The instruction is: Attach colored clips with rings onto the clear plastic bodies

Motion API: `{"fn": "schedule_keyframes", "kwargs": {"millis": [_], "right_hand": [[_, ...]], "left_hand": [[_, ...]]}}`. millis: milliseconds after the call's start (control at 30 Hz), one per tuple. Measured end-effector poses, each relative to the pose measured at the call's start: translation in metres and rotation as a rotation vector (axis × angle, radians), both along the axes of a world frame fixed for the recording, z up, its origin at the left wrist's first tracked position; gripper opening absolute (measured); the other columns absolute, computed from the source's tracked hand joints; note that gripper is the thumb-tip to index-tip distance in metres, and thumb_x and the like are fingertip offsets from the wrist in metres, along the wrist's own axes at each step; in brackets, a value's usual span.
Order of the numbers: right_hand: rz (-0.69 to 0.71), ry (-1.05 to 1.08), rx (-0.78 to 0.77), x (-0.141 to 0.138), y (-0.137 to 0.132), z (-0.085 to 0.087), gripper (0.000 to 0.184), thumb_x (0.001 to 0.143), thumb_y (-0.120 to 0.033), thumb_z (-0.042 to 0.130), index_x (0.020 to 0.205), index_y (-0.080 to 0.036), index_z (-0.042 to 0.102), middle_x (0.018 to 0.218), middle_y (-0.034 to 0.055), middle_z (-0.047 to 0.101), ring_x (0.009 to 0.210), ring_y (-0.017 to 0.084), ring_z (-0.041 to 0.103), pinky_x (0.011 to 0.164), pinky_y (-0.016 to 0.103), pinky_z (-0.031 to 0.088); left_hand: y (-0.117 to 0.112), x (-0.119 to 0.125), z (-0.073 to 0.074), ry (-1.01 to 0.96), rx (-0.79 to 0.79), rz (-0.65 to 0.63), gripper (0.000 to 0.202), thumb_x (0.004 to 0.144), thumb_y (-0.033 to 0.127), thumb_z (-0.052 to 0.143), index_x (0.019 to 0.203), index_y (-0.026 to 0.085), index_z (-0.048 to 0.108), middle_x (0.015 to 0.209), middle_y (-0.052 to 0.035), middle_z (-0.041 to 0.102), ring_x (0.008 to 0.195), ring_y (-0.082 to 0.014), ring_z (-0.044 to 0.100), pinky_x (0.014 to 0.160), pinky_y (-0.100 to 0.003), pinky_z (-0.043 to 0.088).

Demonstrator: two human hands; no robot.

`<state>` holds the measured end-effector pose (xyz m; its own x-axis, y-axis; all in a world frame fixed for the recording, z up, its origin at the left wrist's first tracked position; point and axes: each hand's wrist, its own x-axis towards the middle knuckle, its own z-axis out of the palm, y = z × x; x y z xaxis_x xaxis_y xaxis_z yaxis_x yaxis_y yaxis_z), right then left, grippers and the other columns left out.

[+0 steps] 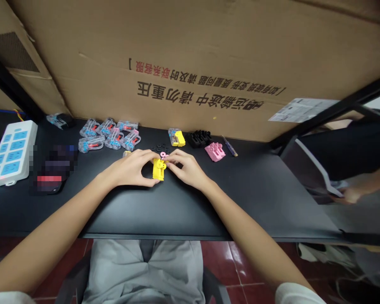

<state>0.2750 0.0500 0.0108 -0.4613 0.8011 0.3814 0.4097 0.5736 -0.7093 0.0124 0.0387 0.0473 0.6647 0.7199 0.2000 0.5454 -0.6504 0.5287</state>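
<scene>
My left hand (132,168) grips a small yellow plastic part (158,170) between thumb and fingers, just above the black table (129,211). The part has round knobs at its upper end. My right hand (188,169) is closed in a pinch at the part's upper right side; whatever its fingertips hold is too small to make out. Right behind my fingertips lie a few little pink rings (163,155) and several black rings (161,147). A yellow piece (126,154) is partly hidden behind my left hand.
Several clear plastic cases (114,138) stand at the back left, near a white power strip (14,152). Along the cardboard (177,50) sit a yellow-and-clear case (177,137), black parts (200,138), pink parts (215,151) and a screwdriver (230,147). Another person's hand (351,195) shows at right.
</scene>
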Motion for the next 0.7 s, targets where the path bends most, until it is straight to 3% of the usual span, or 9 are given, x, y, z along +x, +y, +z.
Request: {"fn": "schedule_keyframes", "kwargs": {"millis": [167,333,500,600,700], "right_hand": [[0.029,0.083,-0.196,0.002,-0.008,0.008,0.023,0.100,-0.044,0.074,0.109,-0.026,0.085,0.102,0.0075,0.076,0.081,0.021,0.072,0.074,0.037,0.060],[0.030,0.134,-0.248,0.001,-0.010,0.011,0.027,0.098,-0.051,0.076,0.106,-0.026,0.084,0.105,0.0082,0.077,0.083,0.022,0.072,0.076,0.038,0.060],[0.036,0.136,-0.210,-0.004,-0.012,0.012,0.026,0.098,-0.050,0.077,0.105,-0.027,0.085,0.102,0.0076,0.078,0.094,0.025,0.073,0.090,0.044,0.060],[0.025,0.140,-0.144,-0.006,-0.012,0.012,0.020,0.098,-0.046,0.077,0.104,-0.027,0.084,0.107,0.0078,0.081,0.109,0.028,0.073,0.104,0.049,0.056],[0.045,0.135,-0.149,-0.005,-0.011,0.012,0.018,0.101,-0.042,0.075,0.105,-0.026,0.083,0.112,0.0079,0.081,0.108,0.027,0.075,0.104,0.048,0.057]], "left_hand": [[-0.001,0.003,-0.002,0.074,-0.004,0.013,0.059,0.083,0.047,0.080,0.136,0.026,0.065,0.131,-0.0098,0.076,0.124,-0.0359,0.069,0.104,-0.047,0.054],[0.002,0.003,-0.007,0.157,0.067,-0.021,0.064,0.088,0.046,0.078,0.146,0.024,0.064,0.153,-0.0137,0.064,0.143,-0.0376,0.056,0.117,-0.051,0.045],[0.003,0.003,-0.005,0.209,0.088,-0.057,0.051,0.097,0.053,0.070,0.142,0.028,0.069,0.134,-0.0088,0.069,0.118,-0.0313,0.062,0.099,-0.044,0.048],[0.002,0.001,-0.003,0.254,0.102,-0.043,0.064,0.097,0.054,0.071,0.153,0.024,0.060,0.135,-0.0108,0.068,0.117,-0.0321,0.062,0.097,-0.044,0.047],[0.002,-0.002,-0.001,0.241,0.148,-0.022,0.073,0.095,0.052,0.073,0.158,0.021,0.053,0.135,-0.0132,0.068,0.119,-0.0332,0.063,0.098,-0.044,0.046]]}}
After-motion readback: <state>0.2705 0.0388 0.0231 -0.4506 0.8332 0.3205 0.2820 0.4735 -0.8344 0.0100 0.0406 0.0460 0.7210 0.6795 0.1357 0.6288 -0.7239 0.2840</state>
